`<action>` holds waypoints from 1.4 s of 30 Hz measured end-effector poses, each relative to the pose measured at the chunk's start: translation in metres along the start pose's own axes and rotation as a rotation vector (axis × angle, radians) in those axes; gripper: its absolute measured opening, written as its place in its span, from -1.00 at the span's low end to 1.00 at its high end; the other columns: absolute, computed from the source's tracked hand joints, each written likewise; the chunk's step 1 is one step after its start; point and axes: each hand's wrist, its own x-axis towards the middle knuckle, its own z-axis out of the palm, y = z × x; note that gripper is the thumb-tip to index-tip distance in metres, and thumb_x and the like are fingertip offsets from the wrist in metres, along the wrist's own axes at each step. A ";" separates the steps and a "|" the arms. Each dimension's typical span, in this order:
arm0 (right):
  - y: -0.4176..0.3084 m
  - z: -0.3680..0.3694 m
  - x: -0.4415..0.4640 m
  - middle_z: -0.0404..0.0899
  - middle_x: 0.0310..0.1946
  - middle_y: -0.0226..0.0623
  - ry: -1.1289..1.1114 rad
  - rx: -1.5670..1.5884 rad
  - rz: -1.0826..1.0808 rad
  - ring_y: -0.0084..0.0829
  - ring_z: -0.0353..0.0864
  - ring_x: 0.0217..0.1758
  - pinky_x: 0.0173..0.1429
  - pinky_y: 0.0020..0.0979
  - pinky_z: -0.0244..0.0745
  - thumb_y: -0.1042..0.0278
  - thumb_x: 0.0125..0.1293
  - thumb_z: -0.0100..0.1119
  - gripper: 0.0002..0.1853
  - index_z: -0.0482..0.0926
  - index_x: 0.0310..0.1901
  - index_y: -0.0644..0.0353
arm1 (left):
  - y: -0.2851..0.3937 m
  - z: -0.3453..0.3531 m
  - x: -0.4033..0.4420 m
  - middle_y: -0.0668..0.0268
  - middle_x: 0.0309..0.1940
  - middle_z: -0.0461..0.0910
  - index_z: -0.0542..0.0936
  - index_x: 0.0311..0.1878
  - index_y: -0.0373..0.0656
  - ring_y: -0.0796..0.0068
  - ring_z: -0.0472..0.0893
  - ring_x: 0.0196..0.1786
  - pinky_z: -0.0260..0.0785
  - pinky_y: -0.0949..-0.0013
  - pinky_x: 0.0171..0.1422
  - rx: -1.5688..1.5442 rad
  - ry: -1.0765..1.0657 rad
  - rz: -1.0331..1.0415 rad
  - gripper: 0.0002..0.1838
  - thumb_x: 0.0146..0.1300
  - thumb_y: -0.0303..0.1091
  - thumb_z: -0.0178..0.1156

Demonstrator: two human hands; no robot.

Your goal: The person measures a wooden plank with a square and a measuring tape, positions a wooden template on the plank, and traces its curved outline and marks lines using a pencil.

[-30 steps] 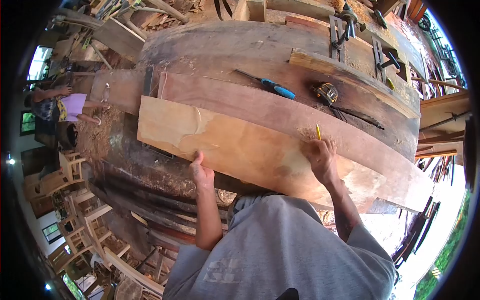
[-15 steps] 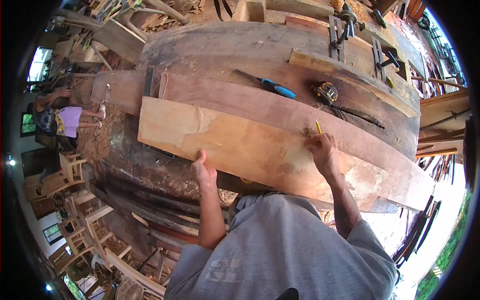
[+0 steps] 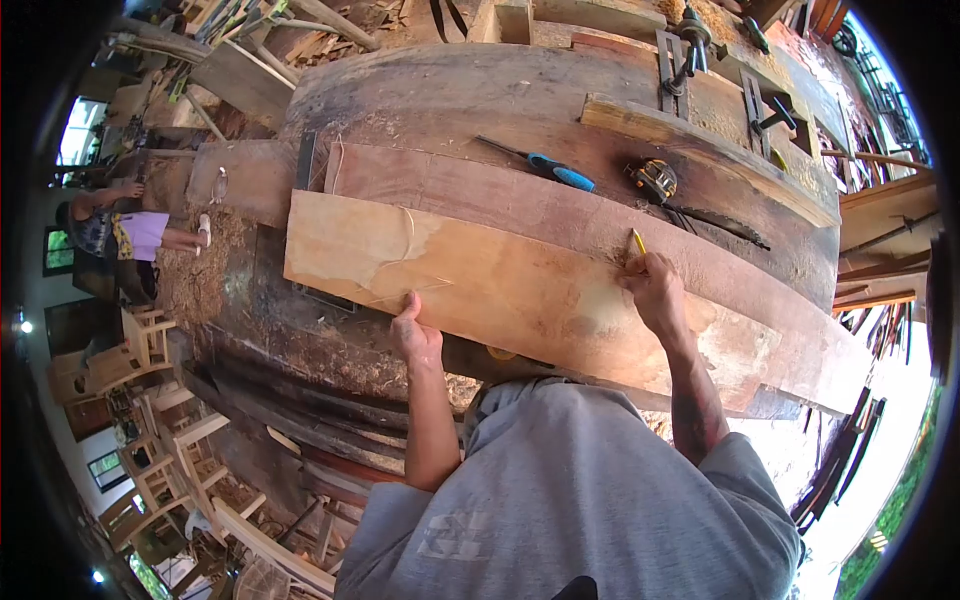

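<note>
A long, light brown wooden board (image 3: pixel 500 275) lies across the bench in front of me, over a wider reddish plank (image 3: pixel 480 185). My left hand (image 3: pixel 416 332) holds the board's near edge, thumb on top and the other fingers hidden underneath. In my right hand (image 3: pixel 657 292) is a yellow pencil (image 3: pixel 638 241), pinched with its upper end showing. That hand rests at the board's far edge, beside the exposed strip of the reddish plank. Where the pencil's point touches is hidden by the fingers.
Beyond the plank lie a blue-handled screwdriver (image 3: pixel 560 172) and a tape measure (image 3: pixel 652 180). A thick timber (image 3: pixel 710 155) and metal clamps (image 3: pixel 672 75) stand farther back. Another person (image 3: pixel 125 225) is at the far left, near wooden chair frames (image 3: pixel 195 450).
The board's left end sits slightly farther right in view. My right hand and the pencil have shifted a little to the right; my left hand keeps its hold on the edge.
</note>
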 end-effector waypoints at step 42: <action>-0.002 0.002 -0.006 0.68 -0.27 -0.15 0.025 0.042 -0.005 -0.02 0.61 -0.06 0.08 -0.06 0.48 0.51 0.06 0.45 -0.82 0.66 -0.29 0.23 | 0.005 0.006 -0.008 0.18 0.15 0.64 0.56 0.24 -0.34 0.19 0.62 0.20 0.44 0.06 0.40 0.045 -0.033 0.028 -0.55 0.26 -0.60 0.32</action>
